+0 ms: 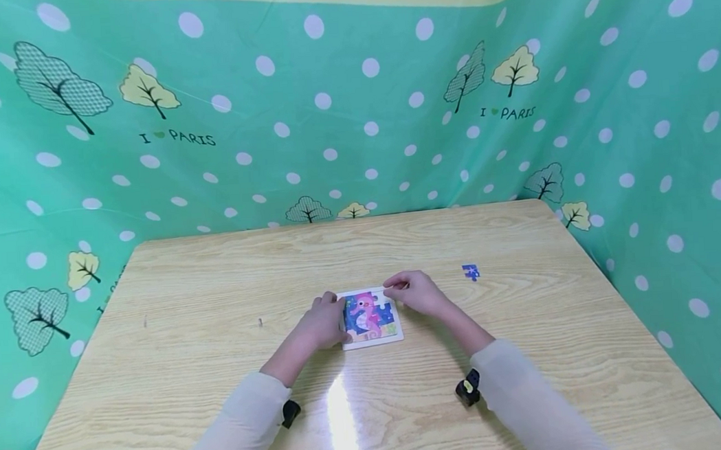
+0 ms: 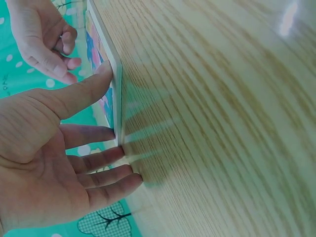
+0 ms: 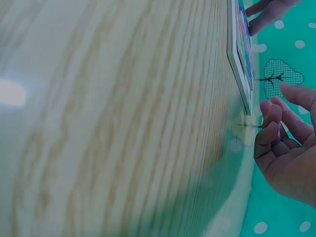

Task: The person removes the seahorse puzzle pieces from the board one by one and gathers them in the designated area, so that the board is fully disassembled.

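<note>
A small jigsaw puzzle (image 1: 369, 317) of a pink seahorse lies in a white frame on the table, with a pale gap near its upper right corner. My left hand (image 1: 326, 322) rests along the frame's left side. In the left wrist view its thumb (image 2: 101, 74) lies over the frame's rim, while the other fingers reach out almost straight to the edge and tabletop. Beside the upper right corner hovers my right hand (image 1: 415, 292), fingers loosely bent. In the right wrist view its thumb (image 3: 296, 95) stands apart from the bent index finger, and no piece shows between them.
A loose blue puzzle piece (image 1: 471, 272) lies on the wooden table (image 1: 215, 282), right of the puzzle. A tiny dark mark (image 1: 260, 322) is on the table at left. A green dotted curtain (image 1: 342, 130) hangs behind and beside the table.
</note>
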The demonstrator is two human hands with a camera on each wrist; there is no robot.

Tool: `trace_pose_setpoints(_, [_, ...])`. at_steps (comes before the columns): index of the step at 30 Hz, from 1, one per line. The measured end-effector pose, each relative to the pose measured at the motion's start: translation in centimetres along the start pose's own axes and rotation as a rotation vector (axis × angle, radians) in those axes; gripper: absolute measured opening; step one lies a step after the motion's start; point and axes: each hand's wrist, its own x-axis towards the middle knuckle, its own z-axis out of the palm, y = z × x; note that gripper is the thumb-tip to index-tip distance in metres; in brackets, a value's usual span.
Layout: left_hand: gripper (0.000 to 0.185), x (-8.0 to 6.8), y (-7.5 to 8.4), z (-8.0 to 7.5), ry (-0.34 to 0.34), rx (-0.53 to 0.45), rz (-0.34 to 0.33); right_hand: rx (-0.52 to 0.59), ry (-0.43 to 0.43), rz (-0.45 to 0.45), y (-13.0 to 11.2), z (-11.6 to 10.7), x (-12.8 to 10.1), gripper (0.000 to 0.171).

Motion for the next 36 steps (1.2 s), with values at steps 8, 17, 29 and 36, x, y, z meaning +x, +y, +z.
trace_pose_setpoints(8, [0.075, 0.0, 0.0, -0.1, -0.004, 0.001, 0.005, -0.027, -0.014, -0.016, -0.3, 0.6, 0.2, 0.025])
trace_pose_setpoints(17, [0.074, 0.1, 0.1, -0.1, -0.009, 0.008, 0.006, -0.048, -0.013, -0.050, -0.5, 1.3, 0.5, 0.025])
trace_pose_setpoints(29, [0.075, 0.1, 0.1, -0.1, -0.002, 0.014, 0.012, -0.096, 0.004, -0.047, -0.7, 1.8, 1.0, 0.022])
trace_pose_setpoints(36, [0.076, 0.0, 0.0, -0.1, -0.006, 0.008, 0.009, -0.134, 0.005, -0.052, -0.9, 2.1, 0.9, 0.023])
